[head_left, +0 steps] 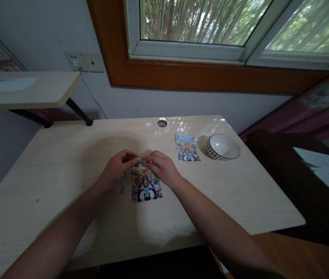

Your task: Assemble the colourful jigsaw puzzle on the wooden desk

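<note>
A colourful jigsaw puzzle (146, 186) lies flat on the table, with a blue cartoon dog's head along its near edge. My left hand (118, 167) is closed in a pinch at the puzzle's far left, around a small light-blue puzzle piece (141, 161). From the other side, my right hand (164, 168) meets it, fingertips pinched at the same piece and covering the puzzle's far right corner. Under and beside my left hand sit several loose puzzle pieces (123, 183), partly in shadow. The puzzle's far edge is mostly hidden by my fingers.
Right of the puzzle lies a picture sheet (187, 148) with the same dog design. Beside it stands a white bowl (225, 147) with a striped outside. The pale wooden table (211, 197) has a round cable hole (161, 123) near the wall. A raised shelf (45, 91) stands at back left.
</note>
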